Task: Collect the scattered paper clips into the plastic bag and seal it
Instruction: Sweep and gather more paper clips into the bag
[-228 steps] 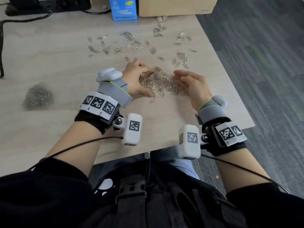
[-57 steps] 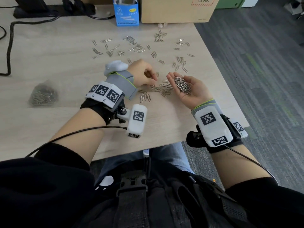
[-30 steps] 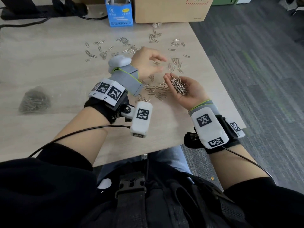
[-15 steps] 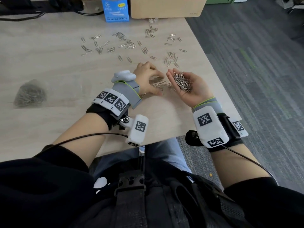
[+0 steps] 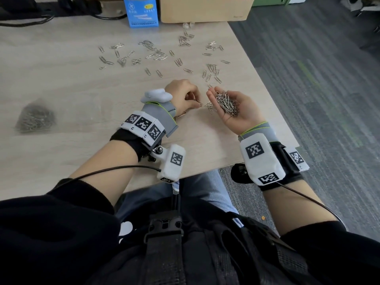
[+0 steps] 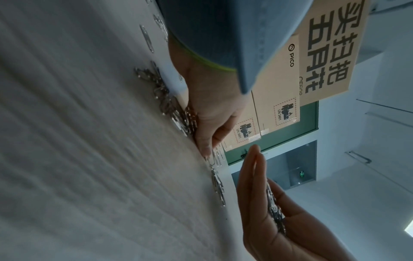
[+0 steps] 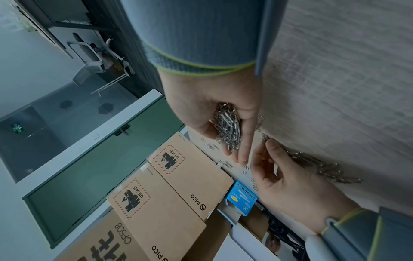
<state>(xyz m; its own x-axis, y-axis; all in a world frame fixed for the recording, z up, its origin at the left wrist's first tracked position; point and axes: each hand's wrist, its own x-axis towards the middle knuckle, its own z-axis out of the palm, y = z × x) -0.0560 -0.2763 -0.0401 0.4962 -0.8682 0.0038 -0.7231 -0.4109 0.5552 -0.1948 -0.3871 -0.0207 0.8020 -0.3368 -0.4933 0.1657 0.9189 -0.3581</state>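
My right hand (image 5: 236, 108) is the mark I place everything by. It lies palm up just above the table (image 5: 72, 95), fingers cupped loosely round a heap of paper clips (image 5: 226, 102), so the palm works as a bowl and nothing slides off. I judge I hold them there to carry 1 load to the bag rather than many small ones.

Just left of it, my left hand (image 5: 183, 95) is knuckles up on the wood, fingers curled down over a small bunch of clips (image 5: 208, 105) that lies between the 2 hands. From the right wrist view the thumb and forefinger look narrowed on a clip or 2, but whether they have actually closed on one I cannot tell. The hand sits close so each pick travels only a short way into the cupped palm.

Well left of the right hand, the plastic bag (image 5: 36, 118) rests flat, already bulging with clips; its mouth and seal are too faint to make out.

Beyond the right hand, the scattered clips (image 5: 156, 56) spread across the table, so much collecting is left. Farther still, a blue box (image 5: 141, 13) and a cardboard box (image 5: 205, 9) stand against the back, both cut off by the frame's top.
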